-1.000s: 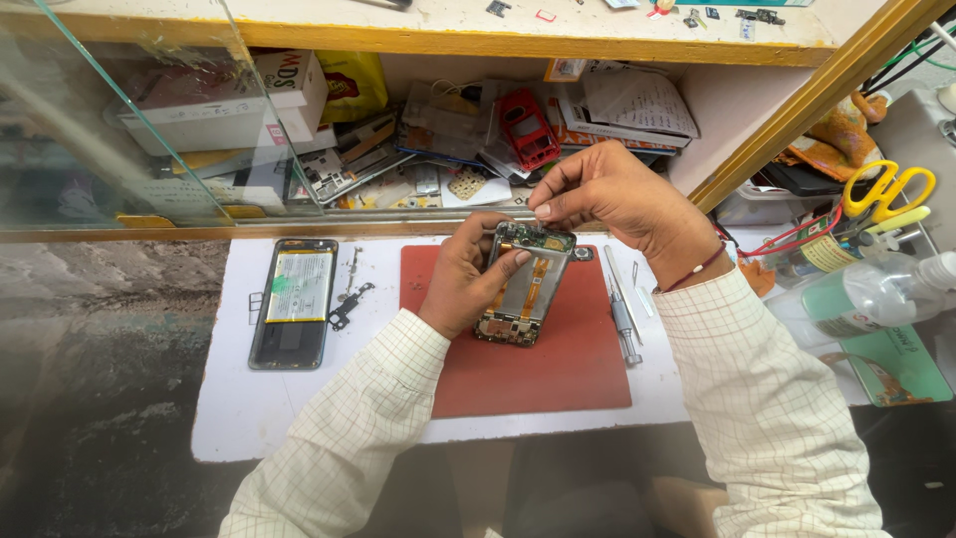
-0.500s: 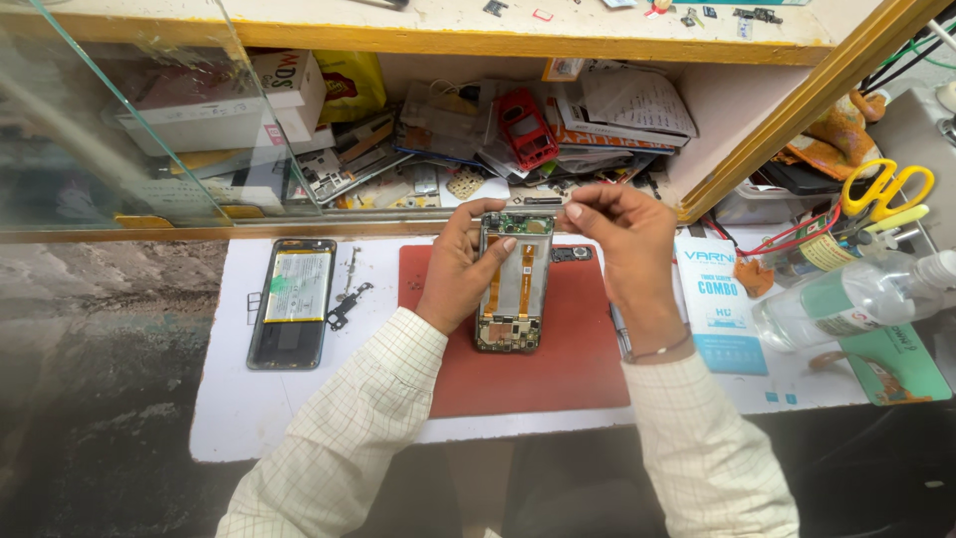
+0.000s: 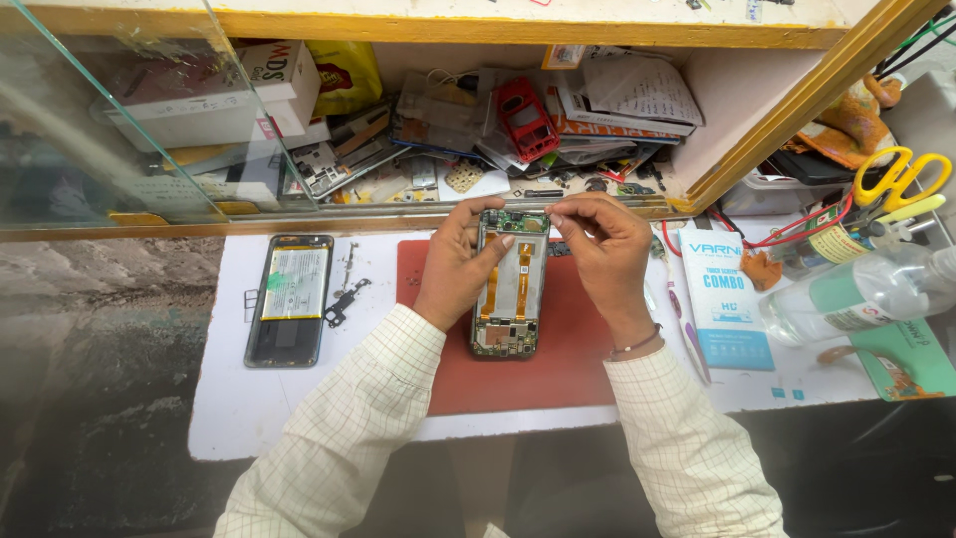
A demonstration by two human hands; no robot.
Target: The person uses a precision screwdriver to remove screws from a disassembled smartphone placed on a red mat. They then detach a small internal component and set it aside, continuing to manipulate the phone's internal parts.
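Note:
An opened phone [image 3: 510,289] with bare circuit boards and orange flex cables lies face down on a red work mat [image 3: 518,374]. My left hand [image 3: 453,264] grips its left edge, thumb resting on the inside. My right hand [image 3: 597,249] pinches at the phone's top right corner with thumb and forefinger; whatever small part it pinches is too small to make out. Both sleeves are cream checked, and a thin bracelet sits on the right wrist.
A second phone back [image 3: 289,299] with its battery lies left on the white board, small metal parts [image 3: 344,289] beside it. A shelf of phone parts and papers [image 3: 478,130] runs behind. Right: a white packet [image 3: 725,294], clear bottle [image 3: 856,294], yellow scissors [image 3: 896,179]. A glass pane [image 3: 119,110] stands left.
The phone has been lowered from a tilted hold to lie straight on the red mat. My right hand has shifted from above it to its top right corner.

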